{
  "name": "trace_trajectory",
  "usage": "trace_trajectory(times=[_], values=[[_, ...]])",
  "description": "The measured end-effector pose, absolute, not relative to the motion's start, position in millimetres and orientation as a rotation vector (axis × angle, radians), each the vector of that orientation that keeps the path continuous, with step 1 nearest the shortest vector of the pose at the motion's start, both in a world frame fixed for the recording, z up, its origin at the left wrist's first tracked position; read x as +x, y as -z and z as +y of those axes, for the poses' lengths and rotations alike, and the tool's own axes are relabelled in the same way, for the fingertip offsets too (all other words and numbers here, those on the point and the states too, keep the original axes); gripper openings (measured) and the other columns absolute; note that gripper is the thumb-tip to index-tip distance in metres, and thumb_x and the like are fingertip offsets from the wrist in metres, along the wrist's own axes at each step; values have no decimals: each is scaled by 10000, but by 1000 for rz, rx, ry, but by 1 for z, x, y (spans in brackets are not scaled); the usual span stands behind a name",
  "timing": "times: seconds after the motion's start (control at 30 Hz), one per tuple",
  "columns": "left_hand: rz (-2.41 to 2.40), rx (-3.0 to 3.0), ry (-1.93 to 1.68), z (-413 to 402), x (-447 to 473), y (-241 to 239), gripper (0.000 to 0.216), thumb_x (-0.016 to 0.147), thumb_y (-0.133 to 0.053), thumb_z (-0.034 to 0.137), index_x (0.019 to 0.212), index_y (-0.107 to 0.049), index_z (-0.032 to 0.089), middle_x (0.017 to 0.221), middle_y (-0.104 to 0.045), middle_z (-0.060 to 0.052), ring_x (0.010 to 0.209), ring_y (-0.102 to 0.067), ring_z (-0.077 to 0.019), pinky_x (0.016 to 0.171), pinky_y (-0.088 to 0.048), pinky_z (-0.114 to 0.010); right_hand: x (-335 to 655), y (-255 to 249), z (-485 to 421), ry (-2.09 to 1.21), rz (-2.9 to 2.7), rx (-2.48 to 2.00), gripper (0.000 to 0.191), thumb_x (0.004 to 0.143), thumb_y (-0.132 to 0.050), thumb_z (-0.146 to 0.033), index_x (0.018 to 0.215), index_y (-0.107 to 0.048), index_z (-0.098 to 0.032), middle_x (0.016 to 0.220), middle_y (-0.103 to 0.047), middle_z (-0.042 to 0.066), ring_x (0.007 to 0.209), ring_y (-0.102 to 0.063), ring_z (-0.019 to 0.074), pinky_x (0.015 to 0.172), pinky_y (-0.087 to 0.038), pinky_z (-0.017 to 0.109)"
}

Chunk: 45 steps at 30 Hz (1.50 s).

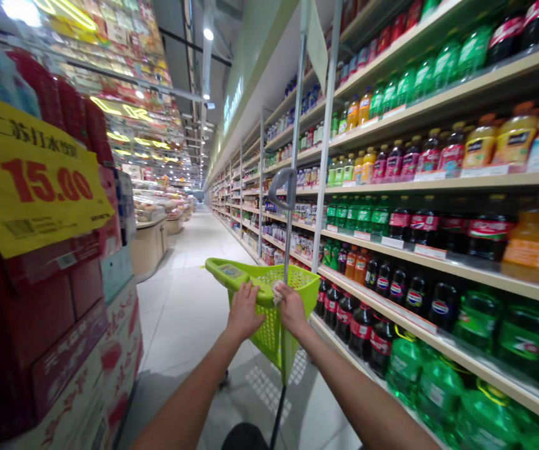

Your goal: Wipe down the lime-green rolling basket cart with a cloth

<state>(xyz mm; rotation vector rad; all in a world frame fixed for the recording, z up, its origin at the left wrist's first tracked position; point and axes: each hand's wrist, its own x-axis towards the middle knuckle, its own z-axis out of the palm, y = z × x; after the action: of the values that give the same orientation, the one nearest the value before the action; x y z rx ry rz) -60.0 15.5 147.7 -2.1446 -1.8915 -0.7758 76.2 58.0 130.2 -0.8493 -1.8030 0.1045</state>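
A lime-green plastic shopping cart stands in front of me in the aisle, its basket looking bare in the part that shows. My left hand is closed over the middle of its green handle, fingers forward and thumb pointing right. At the handle's right end, my right hand is closed on a small crumpled white tissue. A thin metal pole with a grey loop grip rises right beside my right hand. Whether that hand also touches the pole, I cannot tell.
Close on the right runs a long drinks shelf with rows of bottles. At the left, stacked drink boxes carry a yellow price sign. A white tiled floor stretches ahead, past display counters on the left.
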Motion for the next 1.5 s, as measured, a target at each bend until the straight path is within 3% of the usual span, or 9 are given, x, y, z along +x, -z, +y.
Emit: trace_trajectory(times=[0.23,0.43,0.6,0.7,0.9,1.17,1.23,1.37,1.5], values=[[-1785,-2226,743,19,-53,-151,633,670,-496,211,1280,-335,166,1376,-344,-90,1291,-243,-222,1064,-169,-426,104,-145,50,-53,-1832,-764,411,682,-404,-34,987,-630,-190,1063,-616,57,1030,-535,170,953,-389,345],[-1987,-2083,522,29,-64,-162,760,620,-515,195,1329,-241,204,1441,-189,-84,1320,-137,-262,1030,-137,-542,106,-146,60,-26,-1774,-957,422,662,-382,-4,951,-641,-173,1034,-617,71,1008,-537,180,946,-387,358],[-1866,-2195,555,23,-50,-160,662,647,-461,133,1286,-324,238,1422,-248,-83,1309,-185,-253,1006,-129,-588,79,-144,51,46,-1899,-802,417,715,-403,-32,1042,-603,-196,1116,-581,71,1053,-503,178,934,-388,355],[-1766,-2246,631,20,-52,-161,645,635,-462,109,1251,-368,277,1397,-310,-50,1294,-228,-231,1025,-106,-562,113,-145,62,154,-1739,-963,399,730,-388,-37,1037,-603,-173,1141,-560,96,1092,-470,203,957,-348,404],[-2040,-1900,824,23,-64,-161,561,654,-471,154,1210,-403,172,1352,-373,-113,1277,-256,-252,1030,-128,-542,163,-140,84,145,-1682,-1227,360,718,-391,-37,938,-638,-180,1058,-600,88,1011,-531,193,899,-395,321],[-1979,-1966,883,15,-79,-158,561,630,-482,147,1187,-422,152,1344,-388,-109,1274,-263,-255,1034,-99,-552,77,-149,51,24,-1852,-854,421,710,-387,-20,1034,-607,-175,1144,-566,82,1090,-489,175,970,-364,357],[-2036,-1972,1032,15,-77,-167,470,690,-452,190,1160,-453,163,1315,-429,-102,1250,-312,-253,1032,-113,-551,56,-157,46,-39,-1876,-785,455,699,-394,-26,1093,-573,-169,1208,-521,87,1141,-449,182,989,-347,362],[-2014,-2025,1484,19,-54,-192,412,841,-272,298,1197,-435,170,1245,-509,-87,1152,-449,-198,984,-311,-418,42,-163,49,-177,-1814,-811,607,656,-438,-48,1261,-400,-84,1289,-431,148,1215,-368,223,1021,-303,399],[-1857,-2219,1230,24,-23,-190,377,841,-318,348,1142,-492,202,1223,-526,-67,1168,-426,-215,977,-306,-435,73,-153,60,-225,-1854,-777,649,698,-450,-126,1325,-282,-101,1268,-459,137,1154,-442,206,969,-365,376]])
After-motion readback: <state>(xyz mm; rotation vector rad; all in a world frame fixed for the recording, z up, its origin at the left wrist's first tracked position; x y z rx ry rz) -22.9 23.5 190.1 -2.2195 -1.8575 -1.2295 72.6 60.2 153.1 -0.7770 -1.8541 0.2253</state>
